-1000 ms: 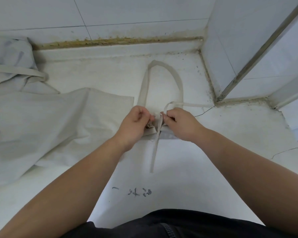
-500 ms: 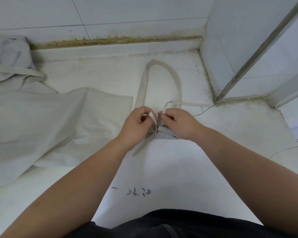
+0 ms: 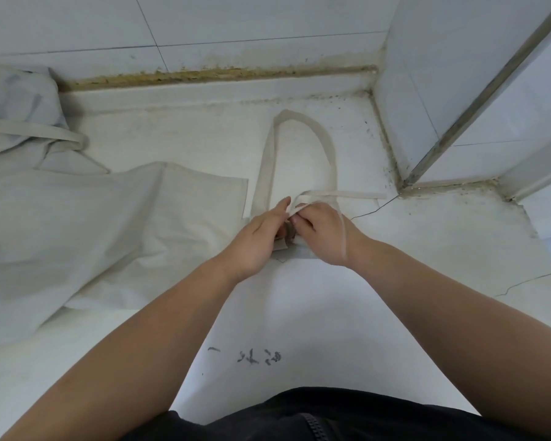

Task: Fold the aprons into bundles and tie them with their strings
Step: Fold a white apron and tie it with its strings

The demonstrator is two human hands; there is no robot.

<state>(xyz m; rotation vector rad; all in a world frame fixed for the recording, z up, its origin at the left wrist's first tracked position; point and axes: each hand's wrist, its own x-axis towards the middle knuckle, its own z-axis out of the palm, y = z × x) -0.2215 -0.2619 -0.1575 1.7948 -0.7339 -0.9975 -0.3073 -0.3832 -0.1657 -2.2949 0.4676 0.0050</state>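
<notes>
A small folded beige apron bundle (image 3: 300,250) lies on the white floor, mostly hidden under my two hands. Its wide neck loop (image 3: 323,138) lies flat beyond them. My left hand (image 3: 257,238) and my right hand (image 3: 323,232) meet over the bundle, and both pinch the thin apron string (image 3: 337,195) between them. One end of the string runs right along the floor. The other end drapes over the back of my right hand and wrist.
A second, unfolded beige apron (image 3: 86,227) spreads over the floor at left, with more crumpled cloth and a strap (image 3: 35,132) behind it. A tiled wall with a dirty seam (image 3: 223,73) runs across the back. A wall corner and metal door frame (image 3: 452,128) stand at right.
The string end that hung toward me has been lifted and now lies across my right wrist. My left fingers have stretched forward over the crossing; both hands stay over the bundle.
</notes>
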